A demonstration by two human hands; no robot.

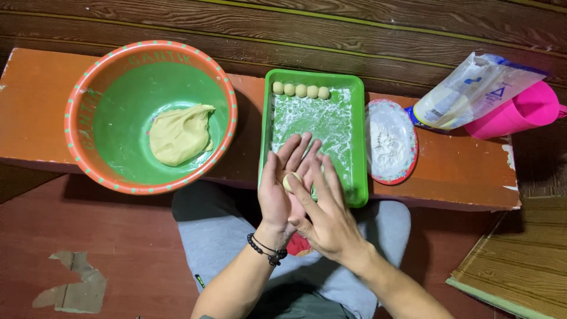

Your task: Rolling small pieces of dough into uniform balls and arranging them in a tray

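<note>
The left hand (282, 189) and the right hand (323, 215) were held together above the person's lap, palms facing each other and fingers stretched out nearly flat, with a small pale dough ball (290, 181) pressed between them. Neither hand was closed into a fist; the ball sat against the left palm, with the right palm laid over it from the side, so only part of the ball showed. A dark beaded bracelet (267, 251) circled the left wrist. The hands hovered just over the near end of a green rectangular tray (356, 147), which lay on an orange tabletop (35, 112). The floor of the tray was dusted with white flour, and five small dough balls (300, 90) stood in a row, touching one another, along its far edge. To the left of the tray sat a large round bowl (88, 100), green inside with an orange dotted rim, holding a lump of yellow dough (179, 134) near its middle. Just beside the tray on the right was a small plate (410, 127) heaped with white flour. Farther right, a plastic flour bag (472, 91) leaned against a pink jug (525, 112). The person's legs were clad in grey trousers (212, 236).
</note>
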